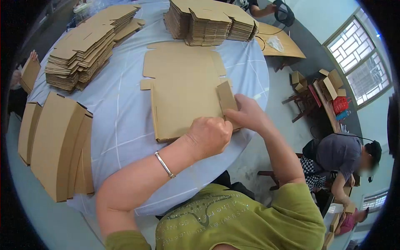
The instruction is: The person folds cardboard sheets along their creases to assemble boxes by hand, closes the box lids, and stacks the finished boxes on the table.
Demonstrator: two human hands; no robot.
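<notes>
One clenched left hand (209, 134) sits beside a right hand (249, 115) pinching the narrow upright flap (226, 96) of a brown cardboard box (187, 98), which uneven pressure could crease.

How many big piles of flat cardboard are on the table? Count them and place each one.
2. One pile is at the far left of the table; the other is beyond the part-folded box. Smaller piles may be hidden behind.
</notes>
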